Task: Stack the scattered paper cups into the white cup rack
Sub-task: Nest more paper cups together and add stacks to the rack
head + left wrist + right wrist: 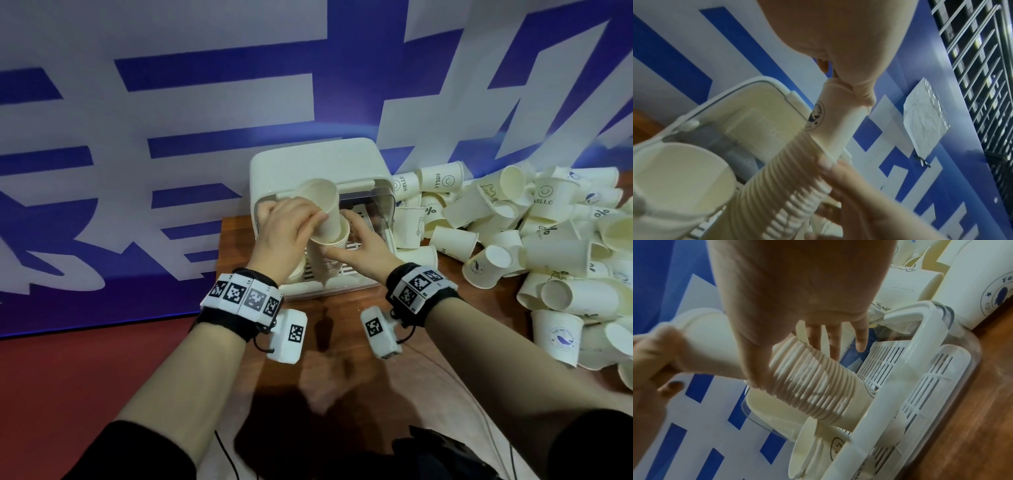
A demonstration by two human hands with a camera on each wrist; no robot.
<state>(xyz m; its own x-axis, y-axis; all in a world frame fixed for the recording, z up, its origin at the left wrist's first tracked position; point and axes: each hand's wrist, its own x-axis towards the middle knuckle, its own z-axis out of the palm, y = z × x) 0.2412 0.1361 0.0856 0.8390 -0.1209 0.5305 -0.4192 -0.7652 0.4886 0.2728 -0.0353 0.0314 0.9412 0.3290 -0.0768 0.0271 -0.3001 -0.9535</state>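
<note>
Now nesting step underway: my left hand point(291, 226) is gripping single cup point(325, 209), tilted, base entering top of stack point(330, 253) standing in white rack point(308, 161) on bench point(342, 329). My right hand point(363, 243) is steadying stack, fingers straight against ribbed rims.

Next move, I am judging: straighten cup, push down until seated, then reach for loose pile point(548, 240) on my right.

Hard to read: stack base is hiding behind rack front rail; left fingertips partly behind cup; rack's rear interior unclear.
</note>
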